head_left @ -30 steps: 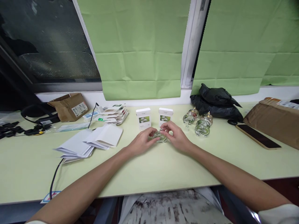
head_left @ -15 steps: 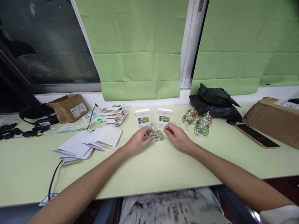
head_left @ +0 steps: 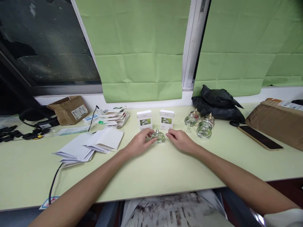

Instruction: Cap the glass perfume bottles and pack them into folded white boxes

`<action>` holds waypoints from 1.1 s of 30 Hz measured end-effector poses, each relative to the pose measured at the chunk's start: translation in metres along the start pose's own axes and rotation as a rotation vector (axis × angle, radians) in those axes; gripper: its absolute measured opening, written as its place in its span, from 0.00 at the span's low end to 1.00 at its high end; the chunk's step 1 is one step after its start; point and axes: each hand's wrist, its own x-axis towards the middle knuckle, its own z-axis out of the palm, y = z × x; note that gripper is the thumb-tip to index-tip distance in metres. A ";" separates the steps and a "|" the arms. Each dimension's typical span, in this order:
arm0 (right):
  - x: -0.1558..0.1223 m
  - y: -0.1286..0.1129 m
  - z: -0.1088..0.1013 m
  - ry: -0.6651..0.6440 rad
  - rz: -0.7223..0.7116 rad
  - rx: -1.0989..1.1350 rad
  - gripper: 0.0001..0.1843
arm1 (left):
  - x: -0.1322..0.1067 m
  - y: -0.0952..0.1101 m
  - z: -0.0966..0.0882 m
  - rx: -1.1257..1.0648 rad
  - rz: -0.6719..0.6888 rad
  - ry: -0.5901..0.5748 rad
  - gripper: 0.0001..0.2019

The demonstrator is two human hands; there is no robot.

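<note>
A small, round, clear glass perfume bottle [head_left: 160, 137] stands upright on the table, its short neck on top. My left hand [head_left: 139, 142] has its thumb and fingers around the bottle's left side. On the other side, a little apart from the glass, my right hand [head_left: 181, 140] rests with its fingers curled in; whether anything small is inside them is hidden. Just behind the hands stand two white cartons, a left carton [head_left: 144, 121] and a right carton [head_left: 167, 120], each with a green flower picture. A small clear stopper-like piece [head_left: 188, 128] stands right of my right hand.
Several similar glass bottles [head_left: 204, 130] are grouped at the right, before black plastic bags [head_left: 217, 104]. A phone [head_left: 260, 137] and a brown parcel [head_left: 279, 121] lie farther right. Folded white cartons [head_left: 78, 146], a black cable [head_left: 55, 179] and an opened brown box [head_left: 68, 110] are at the left.
My right hand has dropped slightly toward the table, its fingers curling in more. My left hand and the perfume bottle have hardly moved.
</note>
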 end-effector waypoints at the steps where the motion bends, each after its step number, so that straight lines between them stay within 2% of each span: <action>1: 0.000 0.000 0.000 -0.015 0.005 -0.006 0.18 | 0.000 0.000 0.000 0.002 -0.002 0.002 0.16; 7: -0.001 0.001 -0.001 -0.068 -0.008 0.033 0.10 | 0.000 0.001 -0.001 0.004 0.001 0.029 0.15; 15: -0.001 0.003 0.001 -0.088 -0.021 -0.012 0.10 | 0.001 -0.005 0.001 0.013 -0.014 0.054 0.15; 19: 0.001 0.001 -0.009 -0.002 -0.002 -0.254 0.09 | 0.001 -0.005 0.002 -0.005 -0.037 0.054 0.19; 24: 0.006 0.006 -0.037 0.132 0.182 -0.715 0.12 | 0.001 -0.002 0.000 -0.037 -0.049 0.068 0.21; 28: 0.000 0.017 -0.050 0.229 0.212 -0.971 0.15 | 0.001 0.000 -0.002 -0.079 -0.081 0.088 0.20; 30: -0.004 0.022 -0.050 0.194 0.229 -1.028 0.17 | 0.001 0.000 -0.003 -0.097 -0.104 0.093 0.20; 33: -0.008 0.027 -0.045 0.061 0.215 -1.042 0.13 | 0.002 -0.001 -0.004 -0.153 -0.116 0.096 0.20</action>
